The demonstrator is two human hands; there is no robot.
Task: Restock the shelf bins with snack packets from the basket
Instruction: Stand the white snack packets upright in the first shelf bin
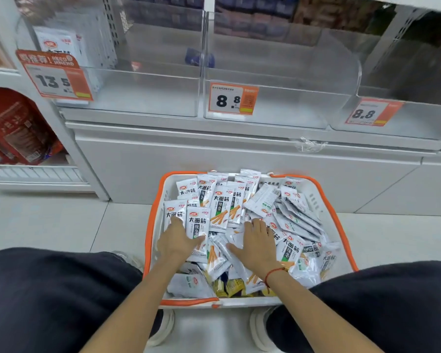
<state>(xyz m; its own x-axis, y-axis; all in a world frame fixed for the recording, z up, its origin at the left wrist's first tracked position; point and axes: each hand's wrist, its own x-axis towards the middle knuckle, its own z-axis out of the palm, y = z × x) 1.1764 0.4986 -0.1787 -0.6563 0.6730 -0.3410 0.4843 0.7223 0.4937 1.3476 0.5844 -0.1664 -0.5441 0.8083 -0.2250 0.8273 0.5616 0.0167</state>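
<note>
On the far left, a side shelf holds a big red bag (pixel 15 128). Next to it, up on the white shelf, the left clear bin (pixel 127 98) has a few white packets (pixel 61 47) standing up at its left end, and an orange price tag (pixel 59 77) that says 13.5 on its front. The middle clear bin (pixel 278 108) has a tag (pixel 232 99) that says 8.8, and the right clear bin (pixel 405 123) has another tag (pixel 372 113) that says 8.8. Down on the floor, between the person's knees, sits a white basket (pixel 154 225) with an orange rim, full of white snack packets (pixel 298 225). The left hand (pixel 176 240) is on the left side of the pile. Its fingers are spread and lie flat on two packets that stand side by side, and its thumb presses on the front packet (pixel 197 225). That packet is under the fingertips, with its long side pointing away from the person, toward the shelf, and its top end sticking out past the fingers. The right hand (pixel 259 245) is in the middle of the pile, fingers spread out and lying flat on top of loose packets. The packets under and beside it lie every which way, many leaning to the right. A thin red string (pixel 274 272) is tied round the right wrist.
</note>
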